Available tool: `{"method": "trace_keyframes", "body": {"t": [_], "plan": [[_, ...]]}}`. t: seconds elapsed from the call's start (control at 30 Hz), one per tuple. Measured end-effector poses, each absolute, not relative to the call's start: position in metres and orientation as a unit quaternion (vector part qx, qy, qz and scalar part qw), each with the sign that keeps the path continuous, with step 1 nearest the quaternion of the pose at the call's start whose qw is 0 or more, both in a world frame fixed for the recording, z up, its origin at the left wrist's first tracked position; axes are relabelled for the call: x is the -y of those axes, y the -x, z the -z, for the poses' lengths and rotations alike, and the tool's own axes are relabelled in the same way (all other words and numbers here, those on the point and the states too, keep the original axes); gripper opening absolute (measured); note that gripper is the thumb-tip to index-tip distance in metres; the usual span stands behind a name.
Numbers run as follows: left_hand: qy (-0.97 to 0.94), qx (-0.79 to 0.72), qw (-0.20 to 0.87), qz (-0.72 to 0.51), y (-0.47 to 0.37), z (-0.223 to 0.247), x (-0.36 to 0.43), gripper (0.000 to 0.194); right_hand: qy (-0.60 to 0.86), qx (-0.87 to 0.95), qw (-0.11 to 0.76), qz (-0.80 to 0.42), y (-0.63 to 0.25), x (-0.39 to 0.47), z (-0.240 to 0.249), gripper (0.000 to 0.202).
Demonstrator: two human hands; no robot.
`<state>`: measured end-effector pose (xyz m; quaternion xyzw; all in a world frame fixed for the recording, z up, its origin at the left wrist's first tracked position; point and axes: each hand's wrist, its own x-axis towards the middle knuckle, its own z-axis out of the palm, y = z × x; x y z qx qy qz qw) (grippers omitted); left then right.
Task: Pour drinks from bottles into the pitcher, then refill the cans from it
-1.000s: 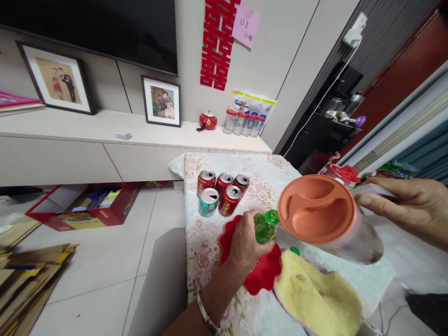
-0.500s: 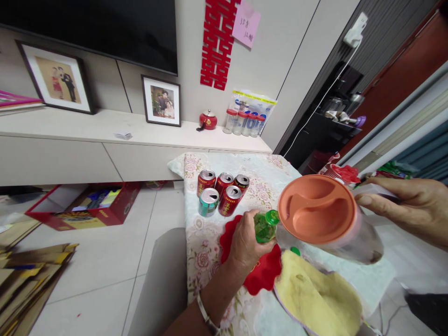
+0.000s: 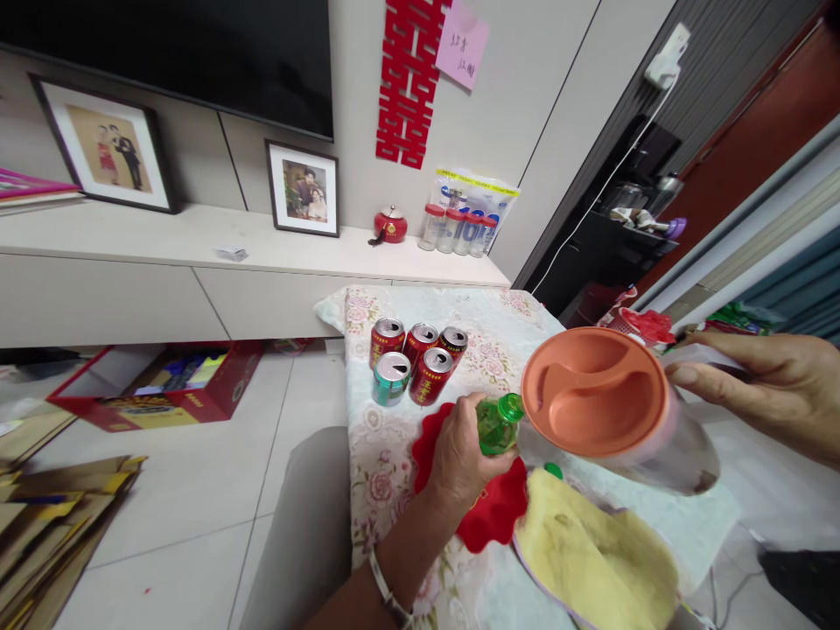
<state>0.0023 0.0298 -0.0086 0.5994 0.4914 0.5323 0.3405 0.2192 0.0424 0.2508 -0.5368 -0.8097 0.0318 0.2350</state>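
My left hand (image 3: 458,453) is wrapped round a green bottle (image 3: 497,425), which has no cap on its mouth. My right hand (image 3: 771,385) grips the handle of a clear pitcher (image 3: 682,446) with an orange lid (image 3: 594,391). The pitcher is tilted, its lid end close beside the bottle's mouth. Beneath the bottle lies a red scalloped mat (image 3: 492,516). A green cap (image 3: 553,471) rests on the tablecloth near a yellow cloth (image 3: 591,547). Several opened cans (image 3: 431,376) stand grouped on the floral tablecloth (image 3: 377,468), left of the pitcher.
Behind the table, a white cabinet (image 3: 289,258) holds framed photos (image 3: 303,191), a red pot (image 3: 391,226) and lidded jars (image 3: 431,229). A red box (image 3: 197,394) and flattened cardboard (image 3: 52,534) lie on the floor at left.
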Motion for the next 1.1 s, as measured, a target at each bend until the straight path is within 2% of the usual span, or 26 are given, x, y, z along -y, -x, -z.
{"method": "trace_keyframes", "body": {"t": [0.43,0.67,0.87,1.1], "plan": [[-0.603,-0.492,0.335,-0.531,-0.003,0.01,-0.03,0.075,0.529,0.82,0.215,-0.039,-0.22,-0.044,-0.255,0.056],[-0.603,-0.492,0.338,-0.531,-0.003,0.01,-0.03,0.075,0.526,0.832,0.16,-0.071,-0.234,-0.048,-0.255,0.048],[-0.603,-0.49,0.335,-0.533,-0.002,0.011,-0.03,0.076,0.535,0.815,0.216,-0.05,-0.223,-0.044,-0.254,0.058],[-0.599,-0.491,0.34,-0.533,-0.002,0.009,-0.029,0.075,0.539,0.815,0.204,-0.049,-0.221,-0.043,-0.253,0.058]]}}
